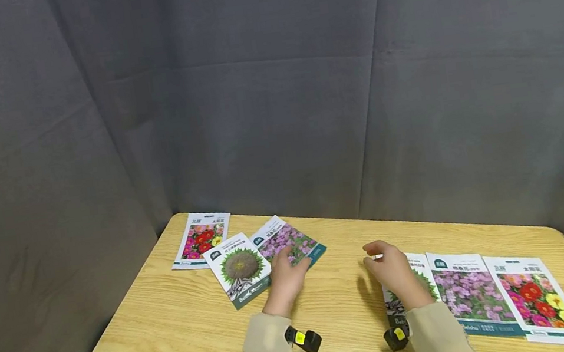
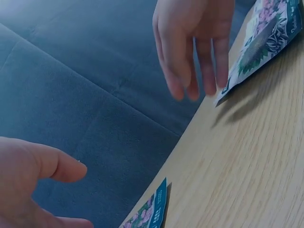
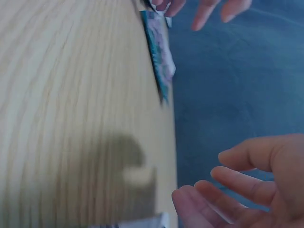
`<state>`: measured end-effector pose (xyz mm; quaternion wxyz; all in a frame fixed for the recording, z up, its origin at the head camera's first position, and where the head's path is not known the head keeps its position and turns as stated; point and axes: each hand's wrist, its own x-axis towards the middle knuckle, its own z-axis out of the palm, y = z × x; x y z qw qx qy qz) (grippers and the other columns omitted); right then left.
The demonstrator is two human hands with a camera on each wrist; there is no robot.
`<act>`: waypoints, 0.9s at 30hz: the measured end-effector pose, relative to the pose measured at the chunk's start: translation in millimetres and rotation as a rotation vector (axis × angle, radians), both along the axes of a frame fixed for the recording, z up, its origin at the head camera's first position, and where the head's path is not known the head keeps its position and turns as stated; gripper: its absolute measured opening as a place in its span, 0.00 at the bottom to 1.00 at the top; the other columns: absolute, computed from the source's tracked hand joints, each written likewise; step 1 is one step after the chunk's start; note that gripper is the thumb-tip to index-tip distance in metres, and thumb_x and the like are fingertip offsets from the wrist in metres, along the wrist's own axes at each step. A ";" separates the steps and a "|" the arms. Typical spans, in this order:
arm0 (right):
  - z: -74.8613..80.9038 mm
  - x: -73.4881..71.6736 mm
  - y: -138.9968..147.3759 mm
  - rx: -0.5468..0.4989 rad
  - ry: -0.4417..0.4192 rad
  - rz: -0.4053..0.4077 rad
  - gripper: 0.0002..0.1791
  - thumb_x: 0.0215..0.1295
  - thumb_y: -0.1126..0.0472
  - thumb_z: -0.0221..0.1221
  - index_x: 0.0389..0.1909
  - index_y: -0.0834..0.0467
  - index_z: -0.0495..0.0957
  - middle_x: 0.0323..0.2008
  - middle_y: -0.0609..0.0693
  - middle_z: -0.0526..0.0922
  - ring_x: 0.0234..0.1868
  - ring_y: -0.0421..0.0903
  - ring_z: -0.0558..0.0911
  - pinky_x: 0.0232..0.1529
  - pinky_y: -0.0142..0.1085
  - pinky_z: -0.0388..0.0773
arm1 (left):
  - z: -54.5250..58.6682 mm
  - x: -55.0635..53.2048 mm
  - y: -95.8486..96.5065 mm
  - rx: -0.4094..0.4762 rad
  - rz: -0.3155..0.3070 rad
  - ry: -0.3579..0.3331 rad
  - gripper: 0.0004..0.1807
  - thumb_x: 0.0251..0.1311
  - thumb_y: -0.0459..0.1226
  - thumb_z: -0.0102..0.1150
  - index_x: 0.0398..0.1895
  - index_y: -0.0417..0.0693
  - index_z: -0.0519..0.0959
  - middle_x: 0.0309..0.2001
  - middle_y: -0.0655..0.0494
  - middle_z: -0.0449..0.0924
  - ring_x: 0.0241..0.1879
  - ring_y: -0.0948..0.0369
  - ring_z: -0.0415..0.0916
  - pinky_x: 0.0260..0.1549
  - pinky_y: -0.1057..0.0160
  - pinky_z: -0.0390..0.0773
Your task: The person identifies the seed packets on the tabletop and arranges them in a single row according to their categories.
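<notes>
My left hand (image 1: 286,279) hovers by a purple-flower seed packet (image 1: 291,245) and a sunflower seed packet (image 1: 243,267), which partly overlap on the left of the table. In the left wrist view its thumb and fingers (image 2: 64,166) are apart with nothing between them. Over another sunflower seed packet (image 1: 420,268) is my right hand (image 1: 395,274), hiding part of it. Its relaxed fingers (image 3: 218,199) hold nothing in the right wrist view. Beside that packet lie a second purple-flower packet (image 1: 471,294) and a red-and-yellow-flower packet (image 1: 539,299), forming a row.
Another red-and-yellow-flower packet (image 1: 202,240) lies at the far left corner of the wooden table (image 1: 174,333). Grey curtains (image 1: 261,95) stand behind the table's back edge and along its left side.
</notes>
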<state>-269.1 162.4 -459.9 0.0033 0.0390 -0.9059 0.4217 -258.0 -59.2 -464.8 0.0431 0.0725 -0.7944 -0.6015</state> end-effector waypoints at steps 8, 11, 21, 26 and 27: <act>-12.7 -16.9 -31.3 -0.027 -0.010 0.019 0.21 0.72 0.68 0.54 0.63 0.71 0.73 0.59 0.70 0.77 0.55 0.67 0.79 0.47 0.52 0.81 | -2.2 -0.1 0.9 0.065 -0.017 -0.021 0.38 0.64 0.38 0.57 0.74 0.27 0.58 0.72 0.26 0.56 0.71 0.31 0.55 0.68 0.34 0.59; -17.1 -23.0 -42.4 -0.059 -0.017 0.026 0.22 0.71 0.69 0.53 0.64 0.71 0.72 0.60 0.70 0.76 0.58 0.67 0.78 0.45 0.49 0.81 | -1.7 0.1 0.0 0.068 -0.015 -0.019 0.38 0.64 0.38 0.57 0.73 0.27 0.59 0.71 0.26 0.57 0.71 0.32 0.56 0.68 0.35 0.59; -29.3 -36.1 -72.0 -0.112 -0.006 0.024 0.25 0.70 0.69 0.55 0.67 0.73 0.69 0.60 0.69 0.77 0.61 0.66 0.77 0.58 0.54 0.77 | -2.6 -1.9 -2.9 0.072 -0.002 -0.041 0.38 0.64 0.38 0.57 0.74 0.29 0.60 0.72 0.28 0.57 0.72 0.33 0.56 0.69 0.35 0.58; -33.5 -36.1 -77.9 -0.110 -0.012 0.007 0.25 0.69 0.69 0.56 0.65 0.73 0.71 0.59 0.69 0.78 0.61 0.65 0.77 0.56 0.53 0.78 | -2.6 -2.0 -1.7 0.076 0.001 -0.035 0.37 0.63 0.38 0.57 0.73 0.28 0.60 0.71 0.27 0.58 0.71 0.33 0.56 0.69 0.35 0.57; -33.4 -35.9 -78.6 -0.124 -0.011 0.000 0.24 0.69 0.69 0.56 0.65 0.73 0.72 0.59 0.69 0.78 0.61 0.65 0.77 0.56 0.53 0.78 | -2.4 -1.9 -1.6 0.078 0.001 -0.035 0.37 0.63 0.38 0.57 0.73 0.28 0.61 0.71 0.27 0.58 0.71 0.33 0.56 0.69 0.35 0.57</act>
